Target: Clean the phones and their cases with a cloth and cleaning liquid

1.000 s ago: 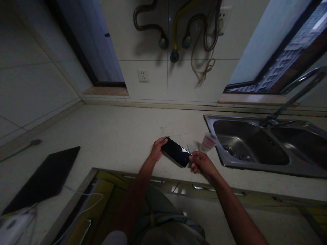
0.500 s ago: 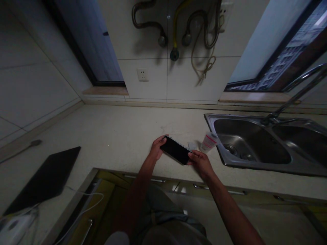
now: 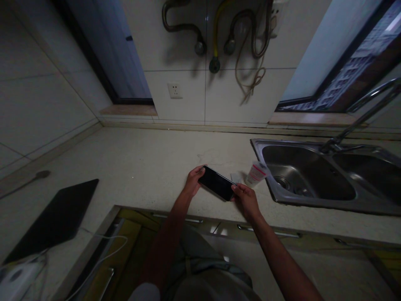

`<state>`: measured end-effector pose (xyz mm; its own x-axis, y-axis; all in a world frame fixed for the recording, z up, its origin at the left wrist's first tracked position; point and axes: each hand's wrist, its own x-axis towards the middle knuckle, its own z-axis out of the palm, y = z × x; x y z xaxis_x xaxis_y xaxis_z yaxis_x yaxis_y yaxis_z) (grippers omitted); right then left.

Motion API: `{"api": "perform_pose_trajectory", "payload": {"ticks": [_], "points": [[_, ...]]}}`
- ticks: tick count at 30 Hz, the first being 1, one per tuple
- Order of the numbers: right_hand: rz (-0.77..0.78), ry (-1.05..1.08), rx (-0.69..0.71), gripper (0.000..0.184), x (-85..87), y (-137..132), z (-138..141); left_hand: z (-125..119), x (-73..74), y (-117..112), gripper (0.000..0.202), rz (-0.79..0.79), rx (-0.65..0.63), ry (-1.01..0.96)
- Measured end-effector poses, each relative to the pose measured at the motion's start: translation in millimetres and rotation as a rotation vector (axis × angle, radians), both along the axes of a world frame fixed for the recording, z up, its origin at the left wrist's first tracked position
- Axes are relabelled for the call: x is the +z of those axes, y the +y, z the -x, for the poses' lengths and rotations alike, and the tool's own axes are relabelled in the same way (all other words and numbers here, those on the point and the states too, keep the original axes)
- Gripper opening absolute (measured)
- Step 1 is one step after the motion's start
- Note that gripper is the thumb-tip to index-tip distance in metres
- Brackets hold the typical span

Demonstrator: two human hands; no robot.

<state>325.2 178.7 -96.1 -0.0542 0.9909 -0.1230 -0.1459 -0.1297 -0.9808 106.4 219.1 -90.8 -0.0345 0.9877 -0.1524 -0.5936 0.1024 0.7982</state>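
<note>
The left hand (image 3: 192, 179) and the right hand (image 3: 247, 200), two in number, are both grasping one black smartphone (image 3: 216, 182). The left grip is closing around its left end, with the thumb lying on the front face; the right grip is pinching the right end between thumb and fingers. The smartphone is slanting down toward the right, its dark screen facing up, and it is being held over the front part of the pale worktop (image 3: 150, 159). Just beyond the right hand, one small pale flat piece (image 3: 235, 178) is lying, and one clear plastic cup (image 3: 257, 173) with a pinkish-red band is standing beside it, near the sink. This one steel sink (image 3: 365, 194) is having two bowls and one curved faucet (image 3: 360, 121). Far to the left, one dark flat panel (image 3: 56, 215) is resting on the worktop, and one white cable (image 3: 119, 238) is curving near it. On the tiled wall, two wall sockets (image 3: 175, 90) are showing, and one yellow pipe (image 3: 215, 31) is hanging between two bent metal hoses (image 3: 184, 28).
</note>
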Motion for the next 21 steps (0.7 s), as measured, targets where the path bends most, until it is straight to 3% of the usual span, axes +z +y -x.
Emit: {"api": "perform_pose_trajectory", "payload": {"ticks": [8, 14, 19, 21], "points": [[-0.035, 0.093, -0.163, 0.036, -3.4, -1, 1, 7, -7.8, 0, 0.04, 0.07, -0.222, -0.015], [0.037, 0.156, -0.1, 0.043, 2.8, -6, 6, 8, -8.7, 1, 0.043, 0.062, -0.16, 0.034], [0.055, 0.241, 0.03, 0.075, 1.4, -12, 17, 8, -4.9, 0, 0.057, 0.019, -0.116, 0.054], [0.049, 0.255, 0.047, 0.079, -0.7, -13, 20, 8, -3.8, -1, 0.059, 0.024, -0.092, 0.07]]}}
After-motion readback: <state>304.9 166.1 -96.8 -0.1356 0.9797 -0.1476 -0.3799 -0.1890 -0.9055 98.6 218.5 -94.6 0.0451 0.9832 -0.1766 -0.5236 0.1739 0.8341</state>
